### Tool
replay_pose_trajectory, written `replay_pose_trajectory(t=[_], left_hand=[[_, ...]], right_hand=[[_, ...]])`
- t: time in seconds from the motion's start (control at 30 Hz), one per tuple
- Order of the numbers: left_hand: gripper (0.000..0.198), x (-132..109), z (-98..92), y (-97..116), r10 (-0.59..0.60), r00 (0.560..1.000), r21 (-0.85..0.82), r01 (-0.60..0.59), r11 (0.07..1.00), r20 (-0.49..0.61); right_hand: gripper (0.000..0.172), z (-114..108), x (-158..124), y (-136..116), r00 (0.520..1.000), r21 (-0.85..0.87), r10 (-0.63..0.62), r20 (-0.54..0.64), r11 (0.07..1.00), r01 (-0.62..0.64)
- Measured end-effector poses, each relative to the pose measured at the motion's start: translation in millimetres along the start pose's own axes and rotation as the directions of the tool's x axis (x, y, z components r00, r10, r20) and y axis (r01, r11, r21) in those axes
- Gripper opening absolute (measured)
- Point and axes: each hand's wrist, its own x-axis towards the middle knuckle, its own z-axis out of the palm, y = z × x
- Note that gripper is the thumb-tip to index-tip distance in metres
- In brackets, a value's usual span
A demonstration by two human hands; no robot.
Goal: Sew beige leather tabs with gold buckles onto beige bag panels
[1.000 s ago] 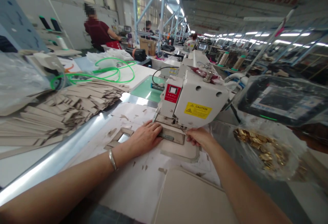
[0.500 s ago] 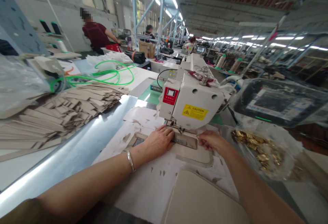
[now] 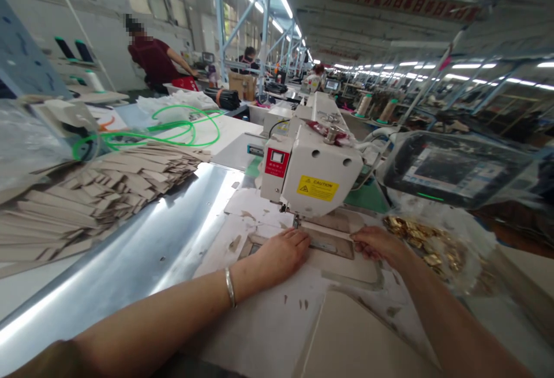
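A white sewing machine (image 3: pixel 315 170) with a yellow caution label stands over a beige piece (image 3: pixel 346 262) held in a flat frame under its needle. My left hand (image 3: pixel 279 254) lies flat on the left side of that piece, fingers stretched toward the needle. My right hand (image 3: pixel 374 243) rests on the piece's right side, fingers curled at its edge. A silver bangle (image 3: pixel 229 287) circles my left wrist.
A large stack of beige strips (image 3: pixel 95 187) lies at left, with a green hose (image 3: pixel 173 130) behind. A clear bag of gold metal parts (image 3: pixel 428 248) sits at right, below a wrapped screen (image 3: pixel 450 167). A person in dark red (image 3: pixel 151 60) works far back.
The view has shifted, so the machine and my hands appear further right and lower. Both hands stay on the beige piece under the needle.
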Motion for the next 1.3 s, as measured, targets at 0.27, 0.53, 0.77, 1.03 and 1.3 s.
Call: replay_pose_trajectory(t=[0.27,0.53,0.77,1.03,1.3], left_hand=[[0.029,4.0,-10.8,5.0,-0.013,1.0,-0.083,0.014,0.996,0.021],[0.022,-5.8,-36.5,28.4,0.062,0.998,-0.229,-0.064,0.971,-0.019],[0.019,-19.5,-38.3,41.6,0.095,0.995,-0.303,-0.086,0.949,0.017],[0.043,-13.1,-32.8,74.0,0.105,0.976,-0.357,-0.031,0.934,0.19],[0.03,19.7,-36.7,78.2,0.127,0.952,-0.338,-0.027,0.941,0.277]], right_hand=[[0.013,1.0,-0.3,-1.3,1.0,0.02,0.018,-0.022,1.0,-0.018],[0.013,11.5,-21.3,3.4,0.993,-0.01,-0.081,-0.082,0.997,0.08],[0.01,-49.6,-27.3,19.8,0.832,-0.342,-0.429,-0.351,0.886,0.313],[0.035,-81.2,-82.6,38.0,0.855,-0.102,-0.425,-0.296,0.904,0.414],[0.043,-115.4,-157.3,93.0,0.896,0.029,-0.086,-0.435,0.994,0.11]])
